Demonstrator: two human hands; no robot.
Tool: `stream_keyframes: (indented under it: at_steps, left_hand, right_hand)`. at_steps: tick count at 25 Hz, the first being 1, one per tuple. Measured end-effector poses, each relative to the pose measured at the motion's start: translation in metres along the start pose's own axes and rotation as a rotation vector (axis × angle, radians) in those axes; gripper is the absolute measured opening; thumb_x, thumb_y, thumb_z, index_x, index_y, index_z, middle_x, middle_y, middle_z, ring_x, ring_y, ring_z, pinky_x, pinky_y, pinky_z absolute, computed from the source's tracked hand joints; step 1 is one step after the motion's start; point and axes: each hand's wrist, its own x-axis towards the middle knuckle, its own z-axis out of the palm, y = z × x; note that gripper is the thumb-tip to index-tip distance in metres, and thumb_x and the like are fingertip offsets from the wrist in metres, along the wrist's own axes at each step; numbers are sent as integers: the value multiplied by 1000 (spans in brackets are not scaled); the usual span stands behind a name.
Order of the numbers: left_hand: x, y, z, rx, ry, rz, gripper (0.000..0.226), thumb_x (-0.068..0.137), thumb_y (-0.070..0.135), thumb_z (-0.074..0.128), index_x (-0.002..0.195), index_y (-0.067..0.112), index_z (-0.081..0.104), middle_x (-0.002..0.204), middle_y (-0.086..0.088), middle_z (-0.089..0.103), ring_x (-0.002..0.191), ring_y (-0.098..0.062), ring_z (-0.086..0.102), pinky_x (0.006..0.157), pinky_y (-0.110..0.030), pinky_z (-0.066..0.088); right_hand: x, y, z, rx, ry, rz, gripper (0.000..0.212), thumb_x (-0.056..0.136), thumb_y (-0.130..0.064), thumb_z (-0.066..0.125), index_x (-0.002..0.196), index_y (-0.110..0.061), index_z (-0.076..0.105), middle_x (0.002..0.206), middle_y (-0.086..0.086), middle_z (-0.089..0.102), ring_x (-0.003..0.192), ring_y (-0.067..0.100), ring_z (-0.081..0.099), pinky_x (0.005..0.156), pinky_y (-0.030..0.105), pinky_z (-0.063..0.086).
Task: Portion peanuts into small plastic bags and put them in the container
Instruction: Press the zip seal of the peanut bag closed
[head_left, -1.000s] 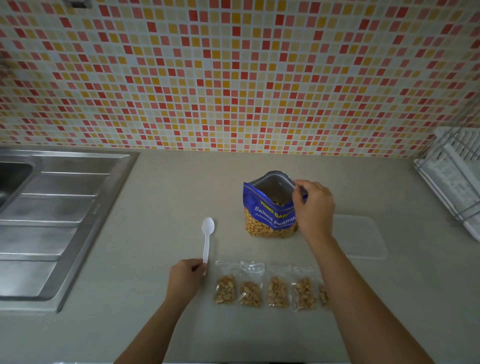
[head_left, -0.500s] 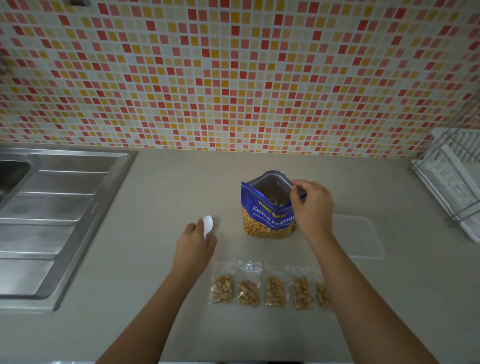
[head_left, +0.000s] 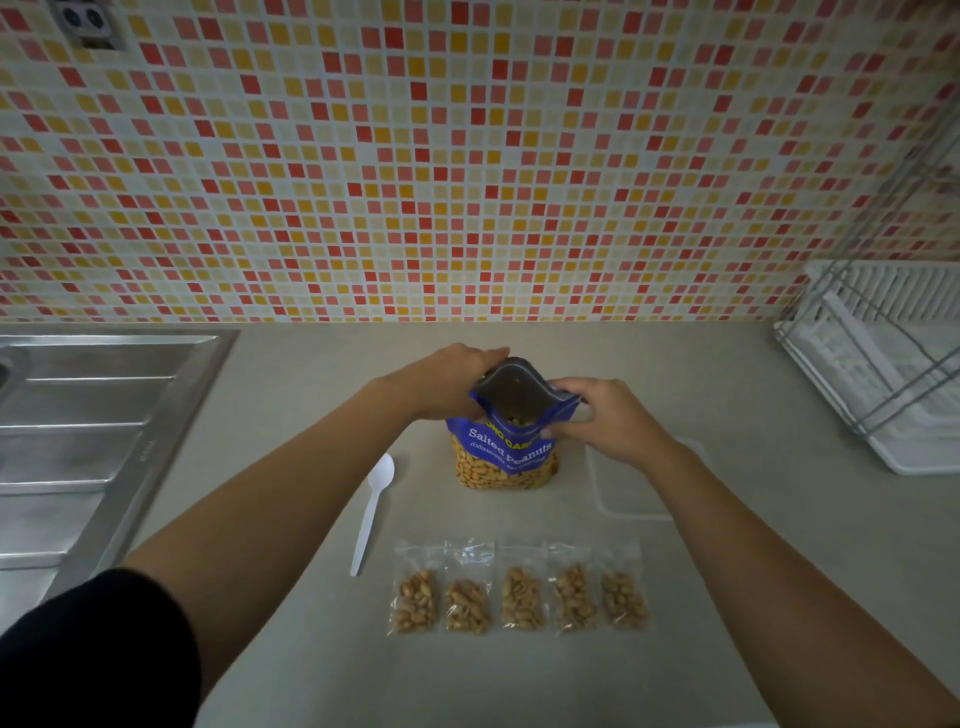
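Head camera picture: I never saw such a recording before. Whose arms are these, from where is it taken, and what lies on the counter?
No machine here: a person wears a camera on the head, so you look down along their own arms. The left hand and the right hand both grip the open top of a blue peanut bag standing on the counter. Nearer lie a white spoon and a row of five small bags filled with peanuts. Partly hidden by the right arm lies a clear plastic piece, lid or tray. A sink is at the left, a dish rack at the right.
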Motion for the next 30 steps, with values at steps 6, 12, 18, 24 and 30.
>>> stream_keyframes:
  at_steps: [6,12,18,24,30]
  left_hand:
    - [3,-9,1,160,-25,68,45,87,13,57,132,15,50,118,-7,65,107,-23,58,87,-30,43]
    - [1,-28,7,85,-20,50,23,88,14,54,109,13,62,103,-7,68,97,-20,59,78,-28,43]
    - [17,-7,10,112,-86,6,37,88,30,56,122,18,52,114,-4,64,100,-18,59,72,-23,44]
    - [23,5,22,90,4,0,27,94,27,48,114,13,57,110,-10,66,100,-23,59,70,-27,42]
    - [33,21,27,80,72,34,30,93,33,50,115,15,58,108,-5,65,98,-19,58,81,-32,47]
  right_hand:
    - [9,13,-9,-137,53,3,18,75,-19,76,91,-11,75,80,9,72,72,12,59,61,20,40]
    - [19,17,-13,-177,-13,34,17,81,-25,70,86,-9,72,78,8,69,73,14,60,63,27,43]
    - [11,32,-6,123,23,135,13,76,-26,75,75,-23,62,69,-4,63,58,2,56,54,17,41]
    - [1,50,11,555,126,143,10,89,-9,58,89,-13,67,68,-10,71,67,-2,64,62,13,46]
    - [5,52,11,557,265,160,10,83,-10,66,76,-17,66,71,-1,67,63,-2,63,62,15,48]
